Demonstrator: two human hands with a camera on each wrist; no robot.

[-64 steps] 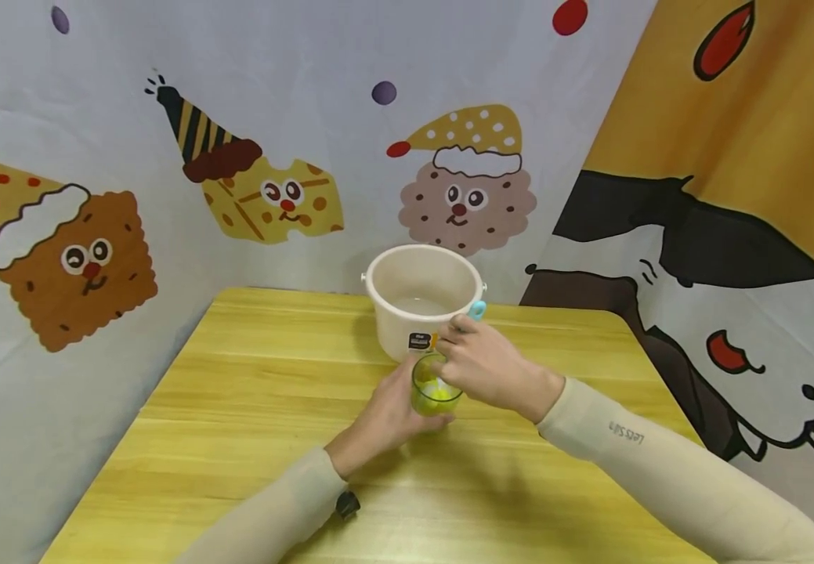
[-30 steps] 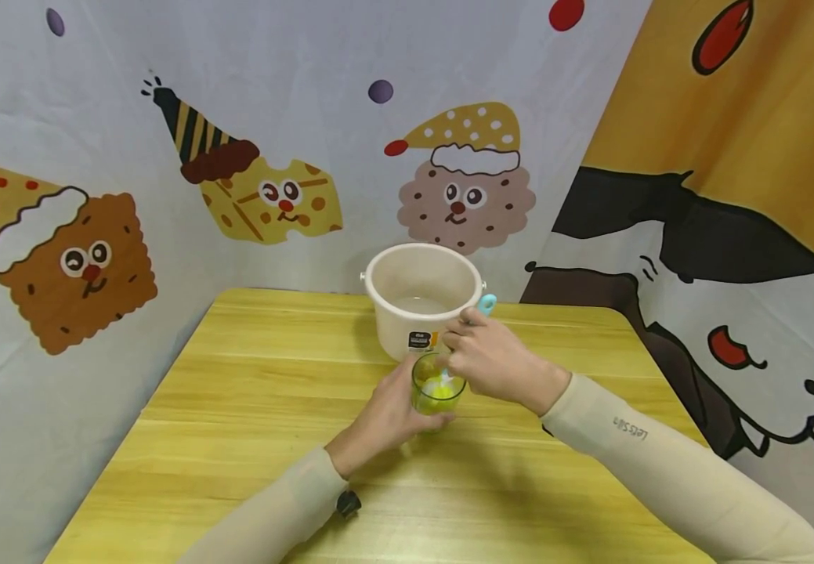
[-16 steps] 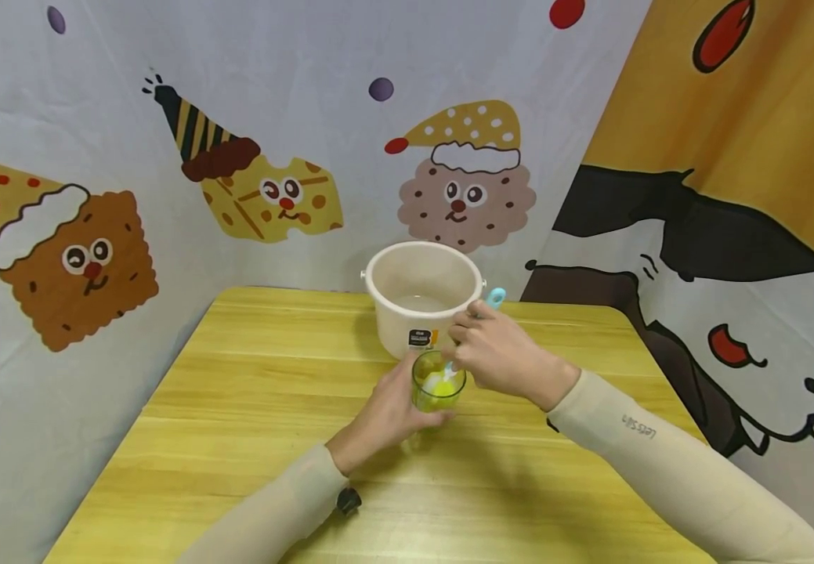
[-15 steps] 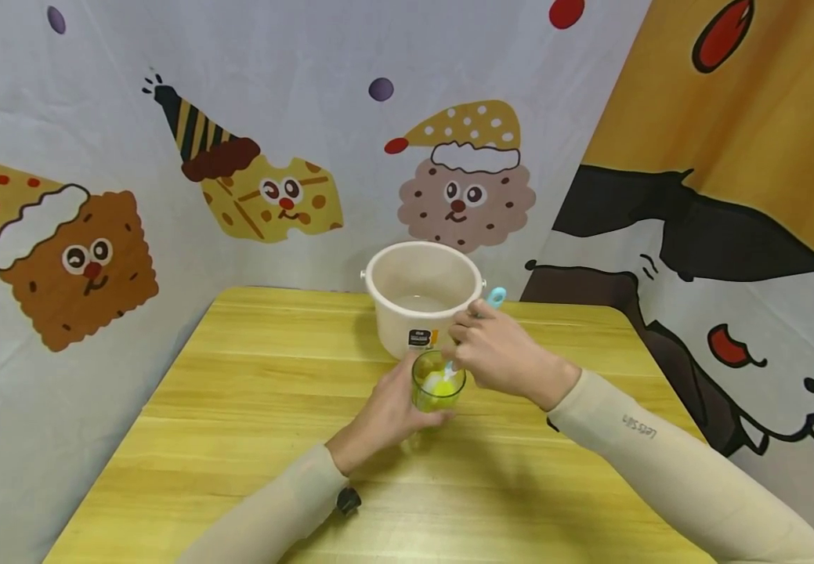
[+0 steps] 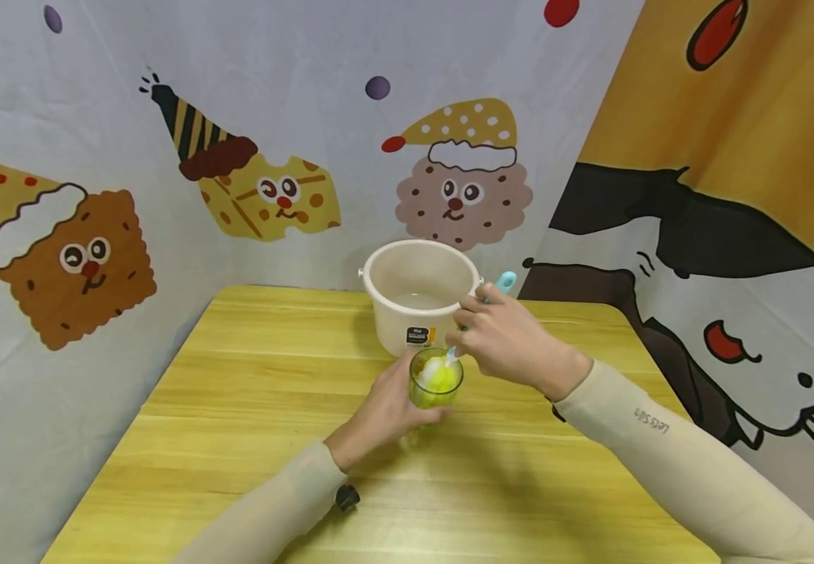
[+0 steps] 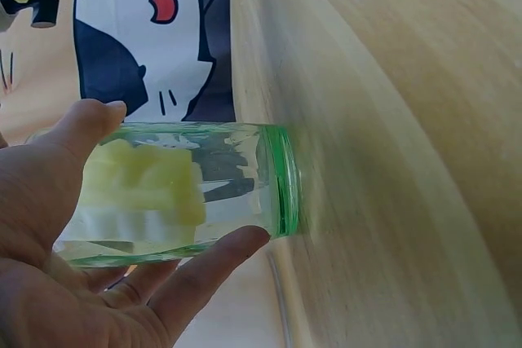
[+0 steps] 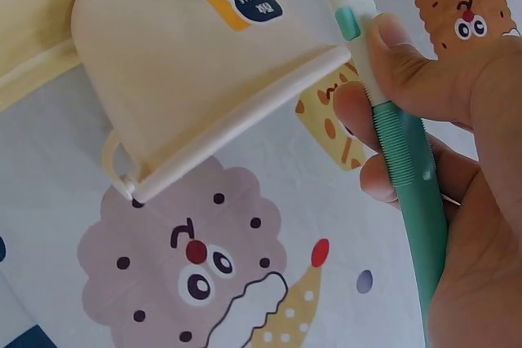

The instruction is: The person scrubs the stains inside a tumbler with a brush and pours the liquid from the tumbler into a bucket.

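My left hand [image 5: 385, 403] grips a clear greenish drinking glass [image 6: 232, 173] from its left side, thumb and fingers round the wall. The glass stands mouth up with its base at or just above the table; I cannot tell if it touches. Inside it sits the yellow and white sponge head [image 6: 147, 193] of a cup brush. My right hand [image 5: 508, 337] holds the brush's teal and white handle [image 7: 408, 177], thumb along the neck and fingers curled round it. The handle leans up and away to the right, its light blue end [image 5: 505, 282] sticking out past the hand.
A cream bucket [image 5: 417, 313] with a label stands just behind the glass, near the right hand. The wooden table [image 5: 237, 392] ends at a patterned cloth backdrop [image 5: 294, 63]. A small black object [image 5: 347, 497] shows beside the left sleeve.
My right hand has shifted up and to the right, drawing the brush higher, so its sponge head sits nearer the rim. The left hand and glass stay nearly in place.
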